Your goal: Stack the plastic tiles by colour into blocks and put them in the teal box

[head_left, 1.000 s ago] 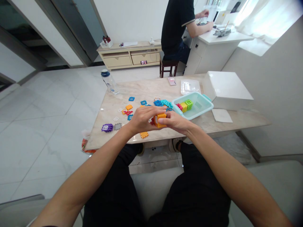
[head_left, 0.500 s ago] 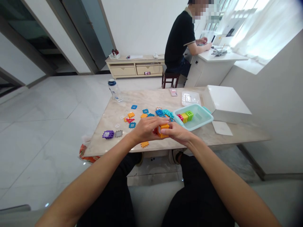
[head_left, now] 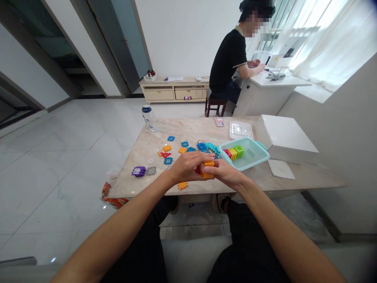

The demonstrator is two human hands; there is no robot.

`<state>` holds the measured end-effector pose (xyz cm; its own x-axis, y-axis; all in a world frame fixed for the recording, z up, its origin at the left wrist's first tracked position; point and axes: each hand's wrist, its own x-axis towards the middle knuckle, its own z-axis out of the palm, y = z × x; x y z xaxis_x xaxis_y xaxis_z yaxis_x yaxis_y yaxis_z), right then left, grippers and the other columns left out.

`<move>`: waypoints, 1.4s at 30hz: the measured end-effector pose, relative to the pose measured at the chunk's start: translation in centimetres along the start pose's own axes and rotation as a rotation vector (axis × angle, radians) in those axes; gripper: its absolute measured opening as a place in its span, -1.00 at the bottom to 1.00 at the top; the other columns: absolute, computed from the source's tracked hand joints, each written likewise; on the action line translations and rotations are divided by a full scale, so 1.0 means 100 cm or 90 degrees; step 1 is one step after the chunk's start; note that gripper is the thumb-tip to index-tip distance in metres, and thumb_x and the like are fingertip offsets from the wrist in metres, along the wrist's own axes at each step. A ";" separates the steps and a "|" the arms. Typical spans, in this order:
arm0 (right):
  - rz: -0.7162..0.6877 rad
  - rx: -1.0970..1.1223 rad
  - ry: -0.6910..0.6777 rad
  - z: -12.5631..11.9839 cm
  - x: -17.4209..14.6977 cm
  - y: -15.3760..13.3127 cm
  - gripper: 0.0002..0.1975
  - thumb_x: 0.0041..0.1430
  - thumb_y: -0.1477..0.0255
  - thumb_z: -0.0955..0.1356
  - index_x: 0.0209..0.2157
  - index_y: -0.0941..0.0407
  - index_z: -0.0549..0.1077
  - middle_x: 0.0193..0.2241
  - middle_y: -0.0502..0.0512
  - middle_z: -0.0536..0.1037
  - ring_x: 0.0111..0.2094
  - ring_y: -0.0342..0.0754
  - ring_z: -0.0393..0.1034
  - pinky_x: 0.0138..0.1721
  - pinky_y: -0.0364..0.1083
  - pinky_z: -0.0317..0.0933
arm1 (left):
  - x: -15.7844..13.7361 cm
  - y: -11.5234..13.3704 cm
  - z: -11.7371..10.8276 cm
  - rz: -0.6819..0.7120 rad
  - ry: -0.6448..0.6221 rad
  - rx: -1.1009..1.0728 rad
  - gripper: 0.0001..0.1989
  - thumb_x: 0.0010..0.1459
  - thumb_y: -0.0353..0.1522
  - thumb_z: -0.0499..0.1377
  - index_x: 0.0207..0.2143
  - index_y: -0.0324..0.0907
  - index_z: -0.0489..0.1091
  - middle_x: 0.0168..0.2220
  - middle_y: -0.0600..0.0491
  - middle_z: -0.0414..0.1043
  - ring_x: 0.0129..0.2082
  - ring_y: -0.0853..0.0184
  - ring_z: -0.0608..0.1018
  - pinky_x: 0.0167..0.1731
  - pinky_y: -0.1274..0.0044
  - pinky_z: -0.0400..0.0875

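Above the near edge of the table, both hands hold an orange block [head_left: 208,170] built of interlocking toothed tiles, with a bit of red at its left side. My left hand [head_left: 188,166] is closed over its left and top, hiding part of it. From the right, my right hand [head_left: 226,171] grips it with thumb and fingers. Around them lie loose tiles: an orange tile [head_left: 183,185] just below, a blue tile [head_left: 168,161], a grey tile [head_left: 151,171], a purple stack [head_left: 138,171] at left, and a pile of blue pieces [head_left: 203,147] behind the hands.
A mint tray [head_left: 259,158] to the right holds red, yellow and green tiles [head_left: 235,152]. Beyond it are a clear plastic lid [head_left: 240,129] and a white box [head_left: 290,133]. A water bottle [head_left: 149,118] stands at the far left. Another person [head_left: 228,63] sits at a desk.
The view has tilted slightly, so everything sits lower and a little to the right. Both hands keep their grip on the orange block, with hardly any movement.
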<state>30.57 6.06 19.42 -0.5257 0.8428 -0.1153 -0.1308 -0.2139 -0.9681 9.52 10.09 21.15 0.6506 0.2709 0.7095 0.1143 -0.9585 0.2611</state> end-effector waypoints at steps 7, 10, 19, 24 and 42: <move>0.000 -0.053 0.056 0.001 0.001 -0.005 -0.60 0.13 0.08 0.60 -0.20 0.12 0.72 -0.22 0.13 0.71 -0.19 0.03 0.55 -0.13 -0.03 0.37 | 0.004 -0.009 -0.017 -0.091 -0.119 -0.033 -0.39 0.18 -0.12 0.49 0.23 -0.05 0.53 0.23 -0.17 0.60 0.23 0.05 0.65 0.27 0.24 0.52; -0.011 -0.125 0.127 -0.004 0.003 -0.005 -0.56 0.12 0.05 0.60 -0.15 0.12 0.73 -0.17 0.15 0.72 -0.18 0.05 0.57 -0.10 0.00 0.39 | 0.001 -0.016 -0.030 -0.239 -0.113 -0.116 -0.35 0.09 -0.10 0.54 0.20 -0.08 0.56 0.26 -0.18 0.58 0.28 0.00 0.60 0.31 0.21 0.46; -0.416 -0.538 0.360 -0.014 0.005 -0.006 -0.52 0.08 0.19 0.65 0.00 0.05 0.65 -0.11 0.16 0.72 -0.07 0.20 0.57 0.03 0.15 0.43 | -0.007 -0.023 -0.027 -0.777 -0.032 -0.631 -0.47 0.26 0.01 0.41 0.02 -0.24 0.64 0.05 -0.25 0.69 0.03 0.11 0.72 0.14 0.31 0.56; -0.488 -0.618 0.296 -0.012 0.003 -0.008 -0.49 0.15 0.24 0.64 0.12 -0.02 0.60 -0.01 0.15 0.71 0.01 0.22 0.56 0.07 0.18 0.44 | -0.005 -0.014 -0.008 -0.710 -0.087 -0.771 -0.52 0.27 -0.06 0.43 0.05 -0.22 0.65 0.08 -0.18 0.67 0.02 0.20 0.68 0.12 0.40 0.51; -0.562 -0.688 0.208 -0.014 0.008 0.002 -0.40 0.20 0.35 0.61 0.25 -0.08 0.51 0.09 0.10 0.69 0.05 0.21 0.56 0.08 0.21 0.43 | 0.001 -0.003 0.003 -0.708 -0.045 -0.766 -0.56 0.06 -0.21 0.57 -0.08 -0.24 0.65 -0.12 -0.07 0.63 -0.10 0.24 0.62 -0.02 0.43 0.45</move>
<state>31.26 7.41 18.86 -0.3776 0.6047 0.7013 0.4630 0.7792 -0.4225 9.74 10.39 20.94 0.6878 0.7020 -0.1850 -0.0710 0.3187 0.9452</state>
